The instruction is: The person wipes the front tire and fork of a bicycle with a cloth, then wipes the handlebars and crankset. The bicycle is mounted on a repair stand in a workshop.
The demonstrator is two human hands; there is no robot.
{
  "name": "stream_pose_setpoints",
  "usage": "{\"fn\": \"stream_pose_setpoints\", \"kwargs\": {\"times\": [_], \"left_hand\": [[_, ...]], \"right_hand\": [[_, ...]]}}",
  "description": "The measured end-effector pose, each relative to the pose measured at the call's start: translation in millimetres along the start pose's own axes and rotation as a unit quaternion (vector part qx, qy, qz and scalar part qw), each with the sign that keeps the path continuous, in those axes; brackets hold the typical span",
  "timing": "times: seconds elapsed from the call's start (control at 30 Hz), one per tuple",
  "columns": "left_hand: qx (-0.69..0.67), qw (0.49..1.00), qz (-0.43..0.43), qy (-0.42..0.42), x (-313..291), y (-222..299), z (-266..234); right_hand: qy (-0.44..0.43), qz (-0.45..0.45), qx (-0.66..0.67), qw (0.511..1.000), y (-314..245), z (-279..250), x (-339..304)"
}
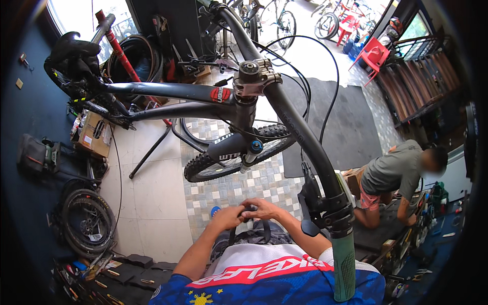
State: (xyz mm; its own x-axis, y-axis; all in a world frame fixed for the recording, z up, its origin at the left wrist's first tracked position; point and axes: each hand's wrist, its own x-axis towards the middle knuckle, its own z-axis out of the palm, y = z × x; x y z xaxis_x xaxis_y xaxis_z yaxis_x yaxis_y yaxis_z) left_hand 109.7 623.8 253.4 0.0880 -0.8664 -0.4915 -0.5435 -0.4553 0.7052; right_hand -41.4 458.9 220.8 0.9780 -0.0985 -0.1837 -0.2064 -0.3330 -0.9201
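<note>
Close together in front of my waist are my left hand [229, 217] and my right hand [261, 208]. Both have their fingers curled round a small black object [249, 209], mostly hidden by the fingers, so its kind does not show. Ahead of them stands a dark mountain bike with its frame [168, 93], stem [256, 79] and knobbly front wheel [213, 165]. The handlebar [295, 122] sweeps toward me on the right, ending in a green grip [344, 269] above my right forearm, with a black brake lever [306, 203] beside it. Neither hand touches the bike.
A person in a grey shirt [399, 165] crouches at the right by a tool-laden bench. Loose wheels [89, 223] and a cardboard box [95, 134] are at the left. A black mat [330, 122] covers floor beyond the handlebar; red chairs [372, 56] stand farther back. Tools [109, 284] lie lower left.
</note>
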Motion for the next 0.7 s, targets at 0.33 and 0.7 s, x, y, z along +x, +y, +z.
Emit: {"fn": "stream_pose_setpoints", "kwargs": {"times": [0.33,0.7], "left_hand": [[-0.036,0.955,-0.028,0.293,59,13,-37],[-0.009,0.997,-0.012,0.077,53,4,-52]], "right_hand": [[0.101,0.19,-0.203,0.955,-6,-75,-13],[0.435,0.116,-0.015,0.893,-4,-53,88]]}}
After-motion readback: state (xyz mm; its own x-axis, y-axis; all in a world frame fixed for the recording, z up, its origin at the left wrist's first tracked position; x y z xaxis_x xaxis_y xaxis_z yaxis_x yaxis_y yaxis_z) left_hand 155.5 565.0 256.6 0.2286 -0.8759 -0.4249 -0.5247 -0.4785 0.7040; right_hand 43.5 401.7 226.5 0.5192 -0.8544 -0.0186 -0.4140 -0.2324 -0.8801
